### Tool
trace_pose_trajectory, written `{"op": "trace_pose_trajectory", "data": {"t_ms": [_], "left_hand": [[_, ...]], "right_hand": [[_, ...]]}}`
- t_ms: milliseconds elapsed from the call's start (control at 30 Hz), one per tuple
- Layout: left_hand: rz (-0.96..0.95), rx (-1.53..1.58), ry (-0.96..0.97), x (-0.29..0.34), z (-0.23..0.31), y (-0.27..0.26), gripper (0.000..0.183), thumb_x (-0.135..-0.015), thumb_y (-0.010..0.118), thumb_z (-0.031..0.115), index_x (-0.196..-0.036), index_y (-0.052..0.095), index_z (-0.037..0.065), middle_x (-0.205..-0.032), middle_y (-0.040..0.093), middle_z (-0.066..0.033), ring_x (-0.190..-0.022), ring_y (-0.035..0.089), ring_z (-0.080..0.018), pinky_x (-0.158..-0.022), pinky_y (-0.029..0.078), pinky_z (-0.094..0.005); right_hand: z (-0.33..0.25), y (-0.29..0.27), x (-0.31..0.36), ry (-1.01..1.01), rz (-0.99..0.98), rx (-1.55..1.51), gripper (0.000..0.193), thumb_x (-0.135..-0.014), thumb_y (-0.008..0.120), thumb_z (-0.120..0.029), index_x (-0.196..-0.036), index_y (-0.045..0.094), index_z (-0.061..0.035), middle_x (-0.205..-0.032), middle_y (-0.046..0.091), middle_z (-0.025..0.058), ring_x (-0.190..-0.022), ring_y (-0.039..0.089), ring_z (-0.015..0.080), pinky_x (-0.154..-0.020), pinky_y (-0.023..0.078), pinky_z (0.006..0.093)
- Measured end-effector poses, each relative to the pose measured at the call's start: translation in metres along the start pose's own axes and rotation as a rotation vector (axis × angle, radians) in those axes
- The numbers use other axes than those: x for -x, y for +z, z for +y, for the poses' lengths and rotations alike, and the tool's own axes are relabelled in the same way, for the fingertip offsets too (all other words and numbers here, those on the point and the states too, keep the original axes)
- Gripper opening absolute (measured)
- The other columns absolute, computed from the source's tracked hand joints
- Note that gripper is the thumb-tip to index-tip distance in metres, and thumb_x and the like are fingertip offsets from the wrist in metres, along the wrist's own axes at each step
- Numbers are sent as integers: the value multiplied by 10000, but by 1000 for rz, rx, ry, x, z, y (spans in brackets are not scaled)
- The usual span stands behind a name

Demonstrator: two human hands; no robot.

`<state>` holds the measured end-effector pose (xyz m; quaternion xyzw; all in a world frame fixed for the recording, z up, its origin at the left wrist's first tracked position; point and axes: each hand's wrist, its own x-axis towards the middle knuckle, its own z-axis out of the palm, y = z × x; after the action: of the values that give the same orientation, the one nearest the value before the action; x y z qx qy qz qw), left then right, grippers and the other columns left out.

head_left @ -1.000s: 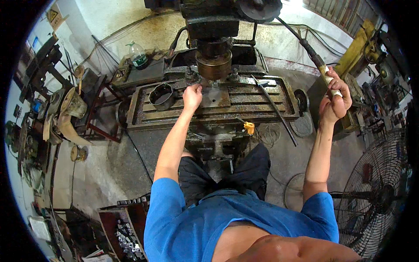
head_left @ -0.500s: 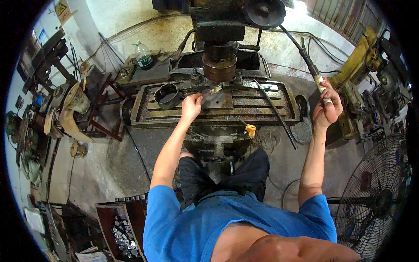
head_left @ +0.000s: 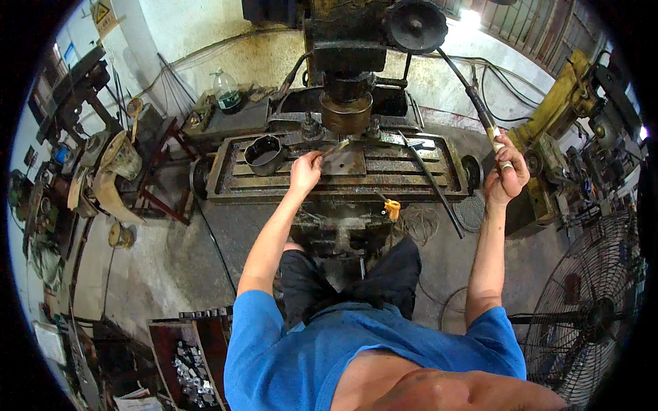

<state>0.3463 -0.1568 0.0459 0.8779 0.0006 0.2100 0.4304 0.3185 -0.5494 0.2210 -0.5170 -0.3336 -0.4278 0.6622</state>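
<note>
My left hand [head_left: 306, 172] is closed round a small brush [head_left: 335, 148], whose pale tip points up and to the right. That tip is just under the round spindle head [head_left: 346, 113] of a milling machine, over a flat metal plate [head_left: 346, 163] with a small dark hole. Left of this hand a round dark pot [head_left: 264, 155] holds dark liquid. My right hand [head_left: 506, 171] grips the lower end of a long lever [head_left: 480, 103], wrapped in pale material there. The lever slants up to a dark round wheel [head_left: 415, 26] on the machine.
Metal chips litter the slotted machine table [head_left: 257, 183]. A long dark bar [head_left: 432, 185] leans across its right part. A yellow-handled tool [head_left: 391, 208] hangs at the front edge. A large fan [head_left: 589, 308] stands at lower right; a bin of metal parts [head_left: 194, 373] is at lower left.
My left hand has shifted slightly right with the brush, bringing it nearer the spindle. The right hand and lever end sit slightly lower and farther left.
</note>
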Motion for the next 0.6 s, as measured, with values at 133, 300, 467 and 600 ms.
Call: {"op": "trace_pose_trajectory", "data": {"t_ms": [133, 300, 467, 600], "left_hand": [[-31, -2, -63, 1, 16, -2, 250, -832, 523, 191, -1009, 601, 32, -853, 631, -176, -838, 601, -337, -712, 460, -395], [-22, -17, -22, -1, 18, 6, 266, -837, 523, 219, -1031, 586, 50, -866, 623, -179, -839, 596, -336, -717, 454, -398], [17, 29, 33, -3, 14, 16, 251, -845, 514, 223, -1013, 590, 52, -836, 615, -191, -805, 593, -348, -692, 452, -402], [26, 30, 27, -4, 22, 17, 241, -844, 515, 217, -997, 595, 49, -816, 613, -193, -789, 594, -351, -681, 453, -404]], "right_hand": [[-6, 2, -9, -17, -16, 20, 238, -582, 499, -150, -688, 543, 58, -795, 588, 207, -902, 563, 322, -997, 259, 531], [-12, 7, -20, -72, -53, 104, 289, -641, 553, -236, -688, 550, 49, -791, 595, 199, -946, 570, 330, -987, 278, 530], [-17, 11, -33, -108, -64, 163, 264, -632, 535, -229, -666, 540, 33, -780, 595, 167, -941, 580, 335, -994, 266, 548], [-21, 12, -47, -151, -102, 188, 227, -599, 504, -184, -656, 530, 34, -758, 592, 172, -918, 589, 334, -1002, 252, 551]]}}
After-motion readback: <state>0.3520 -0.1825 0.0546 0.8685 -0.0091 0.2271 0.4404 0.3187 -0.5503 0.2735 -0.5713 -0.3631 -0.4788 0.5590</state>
